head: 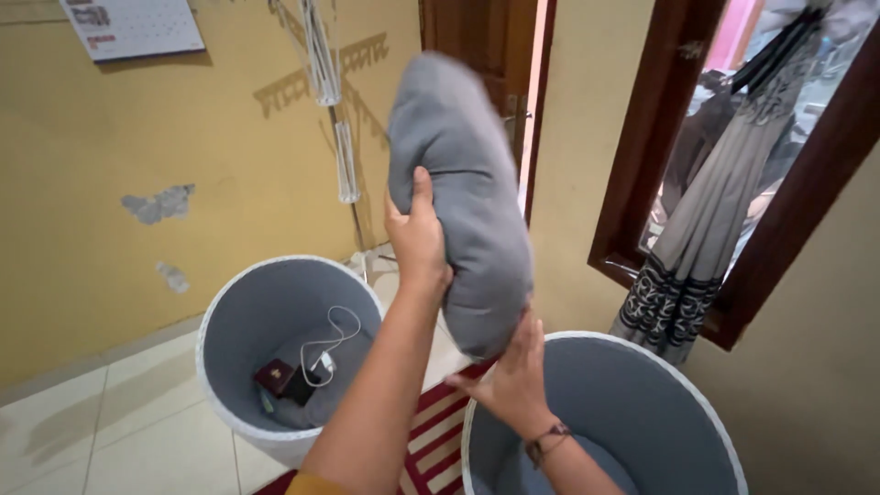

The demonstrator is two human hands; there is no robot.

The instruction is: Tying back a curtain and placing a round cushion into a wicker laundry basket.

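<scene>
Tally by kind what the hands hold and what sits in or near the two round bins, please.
Grey cushion, held by left hand and right hand: 1
Round grey bins: 2
White charger cable: 1
Small dark red booklet: 1
Total: 5

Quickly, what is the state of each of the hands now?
Left hand: closed, gripping the soft grey cushion.
Right hand: supports the cushion's bottom; grip cannot be told.

We see a plain grey cushion (pixel 463 197). The two tubs (pixel 240 316) are grey inside with white rims. The wall (pixel 110 229) is yellow, the floor (pixel 119 431) pale cream. The rug (pixel 431 435) has red and white stripes. The hanging cloth (pixel 710 211) is grey with a black pattern.
</scene>
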